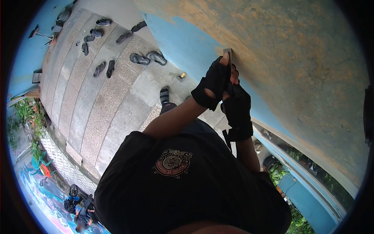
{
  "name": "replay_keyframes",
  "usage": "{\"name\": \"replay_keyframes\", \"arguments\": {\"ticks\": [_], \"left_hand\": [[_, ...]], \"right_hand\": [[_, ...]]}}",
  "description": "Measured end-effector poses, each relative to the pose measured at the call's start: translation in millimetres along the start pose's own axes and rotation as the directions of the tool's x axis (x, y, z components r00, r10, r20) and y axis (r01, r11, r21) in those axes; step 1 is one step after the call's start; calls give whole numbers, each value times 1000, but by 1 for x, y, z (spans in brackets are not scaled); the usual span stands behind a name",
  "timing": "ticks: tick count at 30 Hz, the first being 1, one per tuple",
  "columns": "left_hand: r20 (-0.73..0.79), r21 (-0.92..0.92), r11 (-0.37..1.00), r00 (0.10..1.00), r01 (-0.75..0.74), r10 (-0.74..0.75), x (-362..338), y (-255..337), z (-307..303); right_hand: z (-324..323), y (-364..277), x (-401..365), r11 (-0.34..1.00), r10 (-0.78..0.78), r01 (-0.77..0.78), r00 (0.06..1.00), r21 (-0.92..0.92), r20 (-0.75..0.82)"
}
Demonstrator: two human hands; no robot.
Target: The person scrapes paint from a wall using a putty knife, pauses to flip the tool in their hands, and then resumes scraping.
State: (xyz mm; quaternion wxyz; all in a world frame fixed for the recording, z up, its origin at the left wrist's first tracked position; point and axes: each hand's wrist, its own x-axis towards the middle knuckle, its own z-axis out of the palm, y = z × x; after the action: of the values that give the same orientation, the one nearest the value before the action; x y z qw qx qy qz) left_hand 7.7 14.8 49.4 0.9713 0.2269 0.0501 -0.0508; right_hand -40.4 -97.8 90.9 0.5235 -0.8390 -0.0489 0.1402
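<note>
Both my hands wear black fingerless gloves and are raised together against the wall, whose blue paint is worn to patchy brown and grey. A thin, flat grey scraper stands with its edge at the wall surface. My left hand is closed on it, the thumb stretched along its face. Just beside and below, my right hand is also closed round the scraper, its fingertips showing near the wall. Most of the scraper's lower part is hidden by the gloves.
Several sandals and shoes lie on the tiled floor to the left. A small yellow object lies near the wall's foot. Someone sits by a painted wall at lower left. Plants grow beyond a ledge at right.
</note>
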Motion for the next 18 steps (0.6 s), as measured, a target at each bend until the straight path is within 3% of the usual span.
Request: {"name": "replay_keyframes", "arguments": {"ticks": [3, 4, 5, 10, 11, 13, 15, 18], "left_hand": [[-15, 0, 1000, 1000, 28, -28, -10, -8, 11], [-39, -44, 999, 999, 30, -31, -8, -7, 17], [-33, -40, 999, 999, 23, -24, -5, -4, 16], [-47, 0, 1000, 999, -10, 10, 0, 9, 8], [-48, 1, 1000, 999, -10, 10, -2, 6, 9], [6, 4, 1000, 1000, -8, 8, -4, -5, 13], [-3, 24, 1000, 1000, 4, -4, 1, 2, 10], [-14, -96, 994, 999, -45, 44, 4, 11, 5]], "right_hand": [[-8, -14, -5, 997, -15, 13, 999, -73, -37], [-11, -11, -8, 981, -139, 128, 988, -149, -66], [-9, -11, -4, 979, -148, 137, 987, -148, -67], [2, -8, 6, 1000, -9, 9, 1000, 11, -23], [-1, -8, 2, 1000, -8, 8, 1000, 13, -23], [-8, -9, -6, 978, -126, 110, 989, -178, -80], [-5, -15, 5, 985, -130, 124, 991, -117, -43], [-3, -11, 5, 993, -92, 91, 996, -80, -13]]}}
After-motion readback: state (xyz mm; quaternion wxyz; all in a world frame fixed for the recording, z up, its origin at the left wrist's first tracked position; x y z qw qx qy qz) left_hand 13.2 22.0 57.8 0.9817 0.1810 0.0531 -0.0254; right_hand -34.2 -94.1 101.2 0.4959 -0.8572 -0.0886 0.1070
